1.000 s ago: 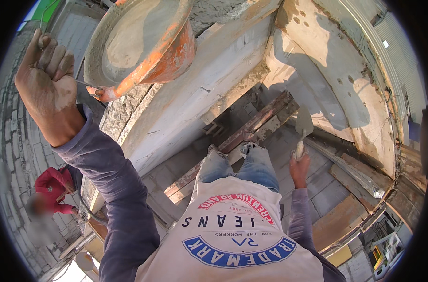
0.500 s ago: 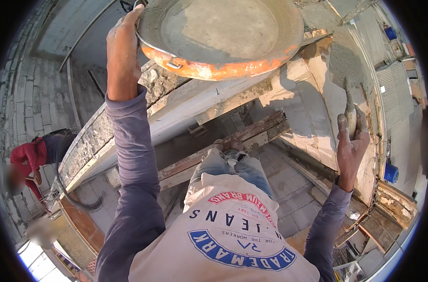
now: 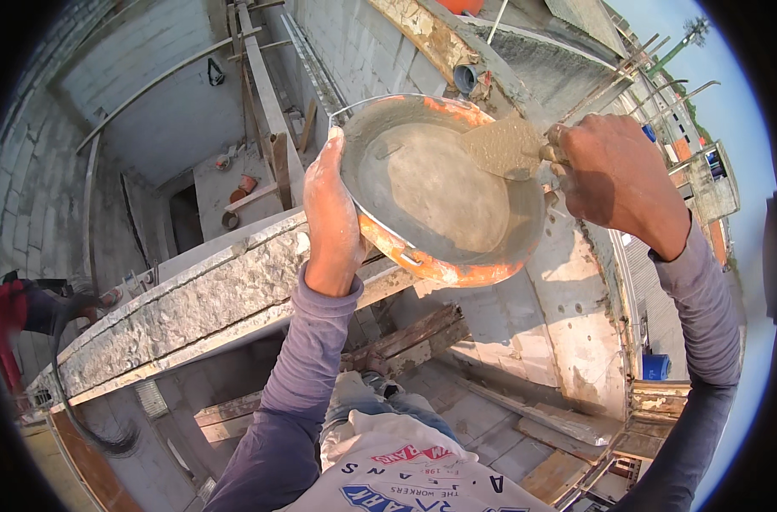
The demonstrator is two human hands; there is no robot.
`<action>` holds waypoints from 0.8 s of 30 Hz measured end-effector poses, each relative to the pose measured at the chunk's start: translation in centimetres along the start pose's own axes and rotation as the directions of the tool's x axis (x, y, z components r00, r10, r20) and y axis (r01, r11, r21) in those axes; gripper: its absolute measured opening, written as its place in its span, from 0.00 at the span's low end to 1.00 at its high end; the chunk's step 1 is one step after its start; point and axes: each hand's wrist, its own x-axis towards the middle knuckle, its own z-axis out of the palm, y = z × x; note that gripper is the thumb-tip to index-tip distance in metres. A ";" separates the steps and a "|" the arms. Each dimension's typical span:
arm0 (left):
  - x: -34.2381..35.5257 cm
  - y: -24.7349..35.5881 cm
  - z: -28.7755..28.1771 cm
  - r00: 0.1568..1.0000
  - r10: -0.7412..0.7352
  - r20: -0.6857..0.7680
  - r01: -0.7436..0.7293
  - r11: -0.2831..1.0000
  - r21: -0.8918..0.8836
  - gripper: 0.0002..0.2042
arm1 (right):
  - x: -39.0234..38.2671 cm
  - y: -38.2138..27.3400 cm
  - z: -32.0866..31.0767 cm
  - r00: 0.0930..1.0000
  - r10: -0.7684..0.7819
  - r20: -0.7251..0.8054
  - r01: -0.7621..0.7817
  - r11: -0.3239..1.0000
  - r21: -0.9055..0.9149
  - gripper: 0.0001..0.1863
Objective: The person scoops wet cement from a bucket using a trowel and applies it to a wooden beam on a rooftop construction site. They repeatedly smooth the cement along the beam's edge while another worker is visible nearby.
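Observation:
My left hand (image 3: 331,218) grips the left side of an orange bucket (image 3: 465,273), its palm against the wall and fingertips up at the rim by the wire handle. Wet grey mortar (image 3: 431,183) lies inside, and the bucket's rim is smeared with it. My right hand (image 3: 619,175) is closed around the handle of a trowel (image 3: 501,147). The mortar-coated blade reaches over the right part of the bucket's mouth, and whether it touches the mortar I cannot tell. Most of the trowel handle is hidden in my fist.
A rough concrete wall top (image 3: 201,294) runs beneath the bucket from the left. Below stand wooden planks (image 3: 423,341). A grey pipe end (image 3: 465,78) sticks out beyond the bucket. At far left is a person in a red top (image 3: 0,328), near a dark looped hose (image 3: 107,439).
The trowel has come from the wall at the right to over the bucket. My view has shifted, so the bucket sits lower and nearer the middle. My left hand stays on it.

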 end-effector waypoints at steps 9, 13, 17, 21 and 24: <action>1.5 -2.1 -1.5 0.961 0.270 0.061 -0.274 0.899 0.341 0.19 | 2.2 -3.5 4.2 0.982 -0.143 0.120 0.119 0.975 0.186 0.16; 1.3 -2.2 -0.9 0.968 0.250 0.009 -0.246 0.941 0.232 0.19 | 1.1 -3.5 5.6 0.993 -0.100 0.055 0.080 0.952 0.295 0.18; 0.7 -1.1 -0.5 0.979 0.202 0.009 -0.198 0.953 0.227 0.20 | 1.6 -3.6 7.2 0.992 -0.102 -0.069 0.122 0.903 0.413 0.18; 1.1 -1.7 -1.0 0.966 0.255 0.038 -0.254 0.920 0.299 0.20 | 1.1 -3.5 3.6 0.973 0.007 0.231 -0.096 0.921 0.377 0.24; 1.5 -2.2 -1.1 0.967 0.256 0.005 -0.246 0.924 0.292 0.21 | 1.8 -3.4 4.9 0.990 0.016 0.137 -0.078 0.888 0.454 0.23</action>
